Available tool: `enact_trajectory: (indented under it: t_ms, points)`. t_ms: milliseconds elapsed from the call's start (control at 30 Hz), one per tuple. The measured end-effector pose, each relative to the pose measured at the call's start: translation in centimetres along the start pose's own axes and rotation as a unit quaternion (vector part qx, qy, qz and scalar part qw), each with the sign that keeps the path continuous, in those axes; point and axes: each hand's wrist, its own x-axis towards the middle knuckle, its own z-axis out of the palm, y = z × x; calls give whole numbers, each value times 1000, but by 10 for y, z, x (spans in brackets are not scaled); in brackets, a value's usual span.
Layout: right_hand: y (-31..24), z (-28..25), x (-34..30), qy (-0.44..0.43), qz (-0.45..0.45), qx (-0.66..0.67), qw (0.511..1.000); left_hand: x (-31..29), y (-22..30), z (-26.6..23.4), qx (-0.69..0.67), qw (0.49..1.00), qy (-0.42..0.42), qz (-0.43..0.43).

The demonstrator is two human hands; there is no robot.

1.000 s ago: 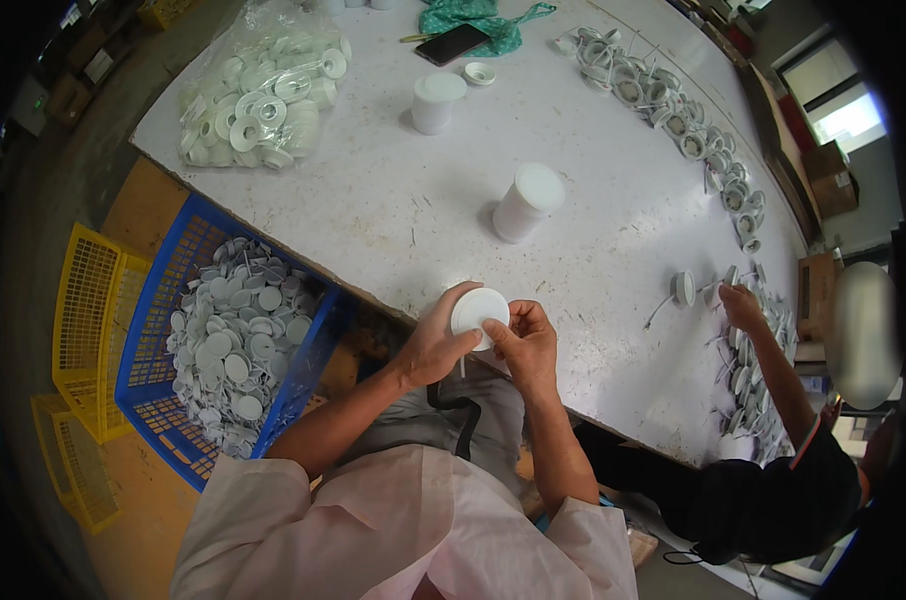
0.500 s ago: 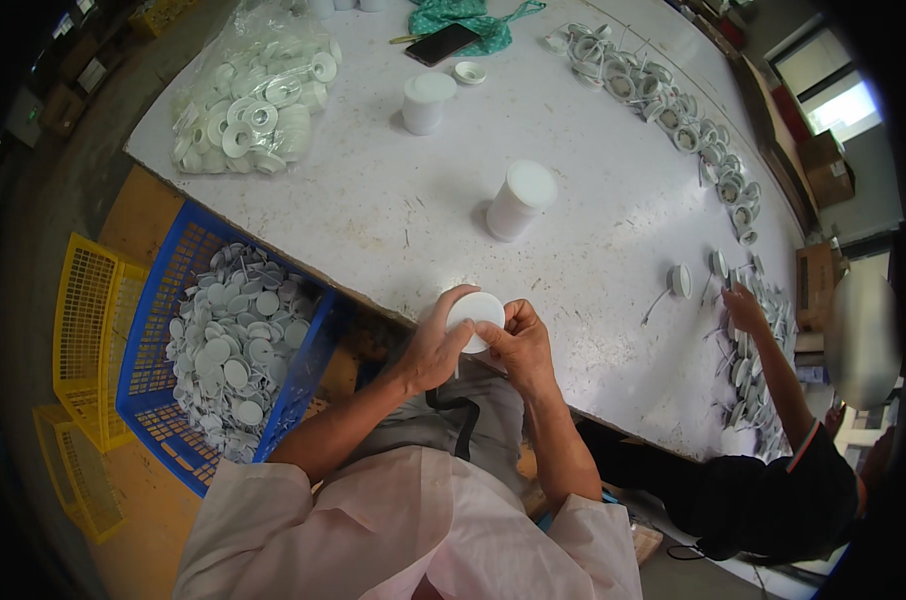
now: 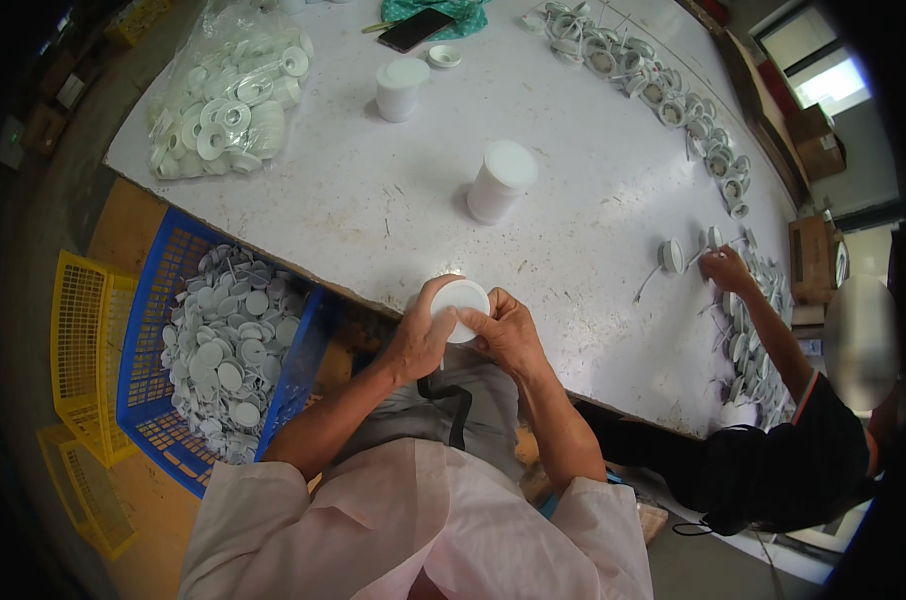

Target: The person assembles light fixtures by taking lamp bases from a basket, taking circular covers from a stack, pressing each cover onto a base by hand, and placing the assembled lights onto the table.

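Just beyond the near table edge, in front of my body, I hold a white round disc-shaped lamp (image 3: pixel 460 296) with both hands. My left hand (image 3: pixel 420 338) is wrapped around its left side, with the thumb on the near part of its face. On the right rim, my right hand (image 3: pixel 510 336) pinches it with thumb and bent fingers. What lies under the disc is hidden by my hands. Farther off on the table stand a stack of white discs (image 3: pixel 502 182) and a second white stack (image 3: pixel 401 90).
A blue crate (image 3: pixel 143 350) full of white discs sits left, beside yellow crates (image 3: pixel 78 350). A clear bag of white rings (image 3: pixel 233 110), a phone (image 3: pixel 415 30) and a white ring (image 3: pixel 444 56) lie on the table. At right, a co-worker's hand (image 3: pixel 728 268) touches wired lamps (image 3: pixel 758 330).
My view has shifted slightly. Both hands still hold the disc, with small shifts of the thumbs. The co-worker's hand has moved a little farther from me along the lamps.
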Motion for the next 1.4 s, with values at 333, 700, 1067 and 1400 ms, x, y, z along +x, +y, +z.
enact_trajectory:
  t_ms: [333, 700, 1067, 1400]
  points:
    - [-4, -1, -6, 12, -12, 4, 1000, 7, 5, 1, -51, 998, 10, -19]
    - [-10, -2, -14, 13, -27, 54, 998, 10, 8, -4, -43, 998, -41, -32]
    - [-11, -8, -18, 40, -25, 45, 998, 15, 5, 10, -30, 998, -53, -15]
    - [-1, -83, 7, 248, -210, -127, 937, -4, -4, -43, -189, 979, 64, -39]
